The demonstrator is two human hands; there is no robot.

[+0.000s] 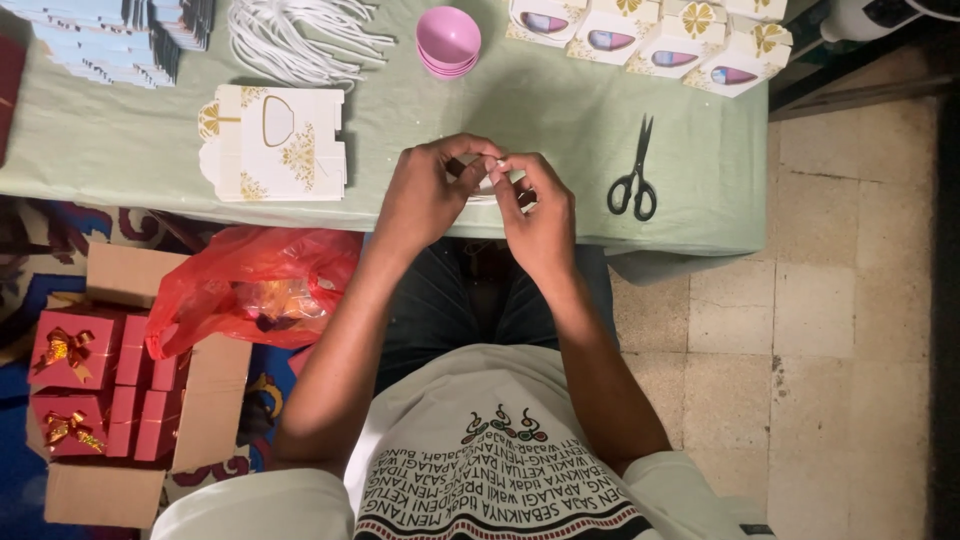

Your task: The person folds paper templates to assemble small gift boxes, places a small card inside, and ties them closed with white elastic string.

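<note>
My left hand (425,195) and my right hand (540,205) meet above the near edge of the green-covered table (560,100). Both pinch a small white piece (488,180) between their fingertips; most of it is hidden by the fingers, so its shape is unclear. A stack of flat white box blanks with gold print (272,143) lies to the left of my left hand. Black scissors (634,175) lie to the right of my right hand.
Pink bowls (448,40) are stacked at the back, beside a bundle of white cords (300,35). Folded white boxes (650,35) stand back right, blue card stacks (100,40) back left. A red plastic bag (255,290) and a carton of red bowed boxes (90,390) sit on the floor.
</note>
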